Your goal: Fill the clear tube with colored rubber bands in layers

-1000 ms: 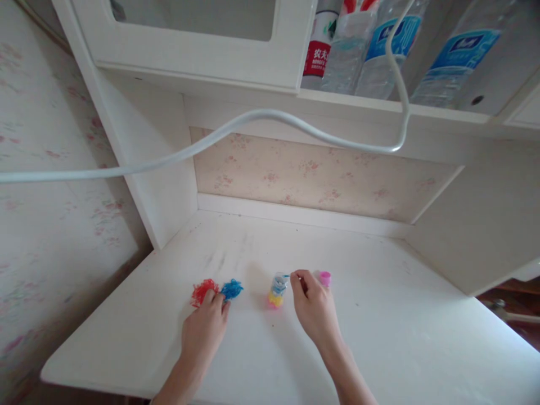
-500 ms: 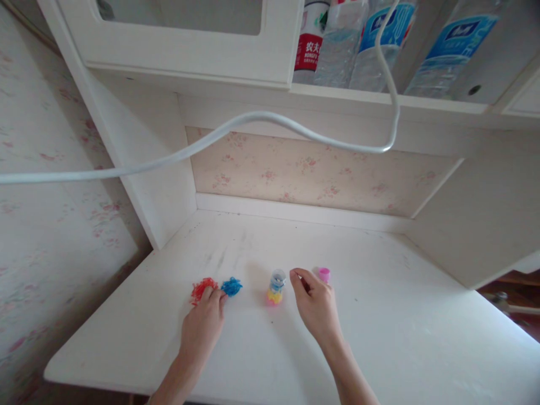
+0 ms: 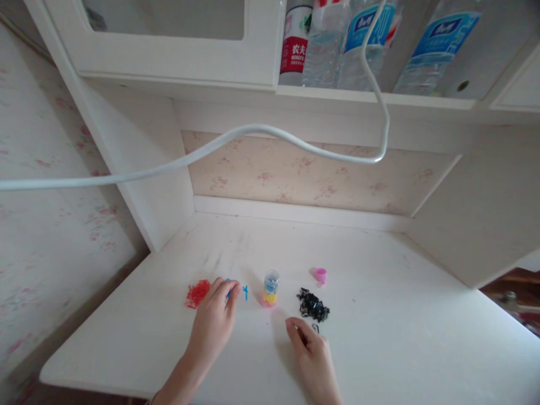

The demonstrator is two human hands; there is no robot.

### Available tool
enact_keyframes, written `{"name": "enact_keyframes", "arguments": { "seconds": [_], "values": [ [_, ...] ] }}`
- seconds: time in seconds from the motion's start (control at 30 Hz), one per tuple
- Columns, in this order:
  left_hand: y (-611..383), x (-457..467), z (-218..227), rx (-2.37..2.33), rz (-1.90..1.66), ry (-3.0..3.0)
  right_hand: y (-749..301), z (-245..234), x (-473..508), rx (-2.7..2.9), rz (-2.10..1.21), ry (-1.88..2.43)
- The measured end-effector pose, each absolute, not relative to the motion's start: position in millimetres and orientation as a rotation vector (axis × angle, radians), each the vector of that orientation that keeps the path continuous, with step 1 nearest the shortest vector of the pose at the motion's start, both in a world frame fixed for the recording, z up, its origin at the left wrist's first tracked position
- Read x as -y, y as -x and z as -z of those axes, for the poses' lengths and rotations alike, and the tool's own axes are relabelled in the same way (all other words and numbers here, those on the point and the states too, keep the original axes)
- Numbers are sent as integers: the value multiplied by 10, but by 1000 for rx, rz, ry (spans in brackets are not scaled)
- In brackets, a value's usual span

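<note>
My left hand [image 3: 217,309] is closed in a pinch over the pile of blue rubber bands [image 3: 245,291], a few of which show at its fingertips; it covers most of the pile. Close beside it on the left lies a heap of red rubber bands [image 3: 197,293]. A small clear bottle [image 3: 270,288] stands uncapped between my hands, with pink, yellow and blue layers inside. My right hand [image 3: 311,349] has thumb and forefinger pressed together, and whatever they hold is hidden. Just above that hand are black rubber bands [image 3: 313,305], one lying apart. Behind them sits a pink cap [image 3: 320,275].
Everything lies on a white desk [image 3: 379,315]. A white cable [image 3: 253,130] crosses in front of the shelf, above the desk. Several plastic bottles [image 3: 324,50] stand in the open shelf, beside a cabinet door [image 3: 177,56].
My left hand has shifted right, from between the red and blue bands to over the blue ones. My right hand has drawn back towards me from beside the bottle, uncovering the black bands.
</note>
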State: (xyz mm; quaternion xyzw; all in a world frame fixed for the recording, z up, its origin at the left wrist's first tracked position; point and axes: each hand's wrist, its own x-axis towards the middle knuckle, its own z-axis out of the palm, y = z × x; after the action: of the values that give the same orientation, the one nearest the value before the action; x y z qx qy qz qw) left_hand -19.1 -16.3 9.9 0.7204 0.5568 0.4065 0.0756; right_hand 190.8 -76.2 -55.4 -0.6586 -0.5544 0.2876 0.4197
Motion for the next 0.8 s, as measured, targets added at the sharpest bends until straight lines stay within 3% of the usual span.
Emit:
{"name": "enact_keyframes", "arguments": {
  "seconds": [0.3,0.8],
  "values": [
    [-156,99,-373,-1572,-1225,-2084,-1913,560,799,1517,-697,1568],
    [-378,-50,-390,-1605,-1285,-2244,-1918,541,774,1505,-711,1554]
  ]
}}
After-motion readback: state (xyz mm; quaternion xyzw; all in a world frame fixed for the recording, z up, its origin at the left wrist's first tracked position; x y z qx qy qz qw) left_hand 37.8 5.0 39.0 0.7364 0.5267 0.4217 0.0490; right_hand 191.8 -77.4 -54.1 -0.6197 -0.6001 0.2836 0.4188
